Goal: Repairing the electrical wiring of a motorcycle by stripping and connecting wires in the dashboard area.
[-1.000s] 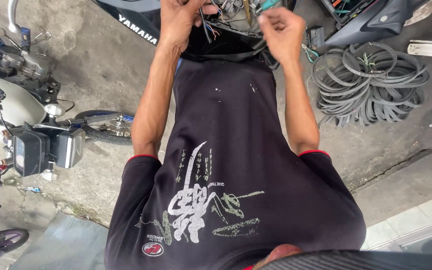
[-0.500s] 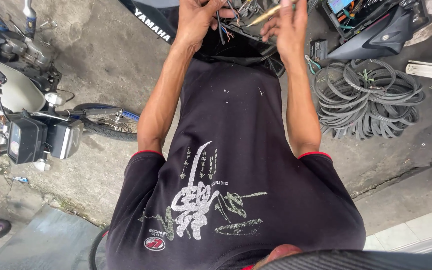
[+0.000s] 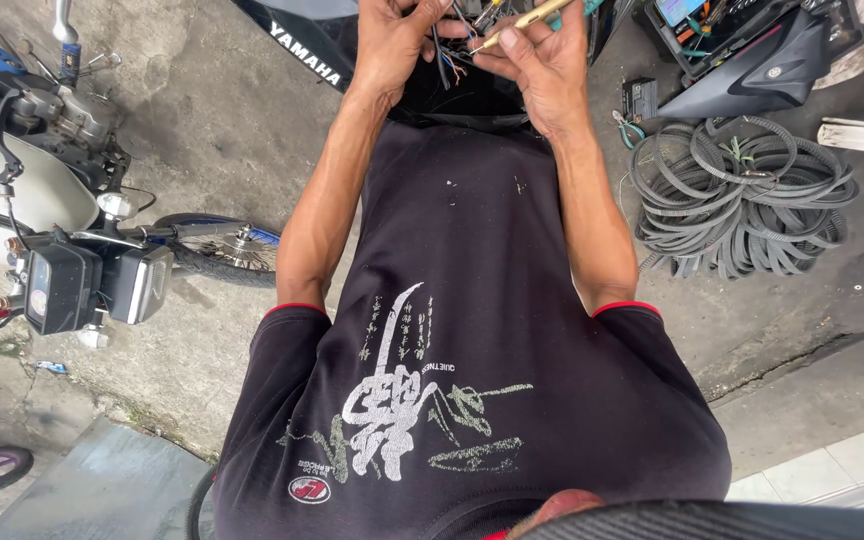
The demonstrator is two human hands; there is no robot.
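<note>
A stripped motorcycle (image 3: pixel 62 250) stands at the far left on the concrete floor (image 3: pixel 222 130), its headlamp block facing out. Moving right, the person's left hand (image 3: pixel 392 45) is closed around a bundle of thin coloured wires (image 3: pixel 447 60), pinching them up in front of a dark motorcycle body panel (image 3: pixel 302 45). Just beside it, the right hand (image 3: pixel 542 65) grips a slim yellow-handled tool (image 3: pixel 520 20) between thumb and fingers. The tool's long axis runs slantwise, from high on the right down to the left, so its tip points straight at the wire ends; whether it touches them I cannot tell. The wires hang nearer the left hand, which holds them. Farther right, a heap of black rubber belts (image 3: pixel 742 200) lies coiled on the floor, well apart from both hands.
</note>
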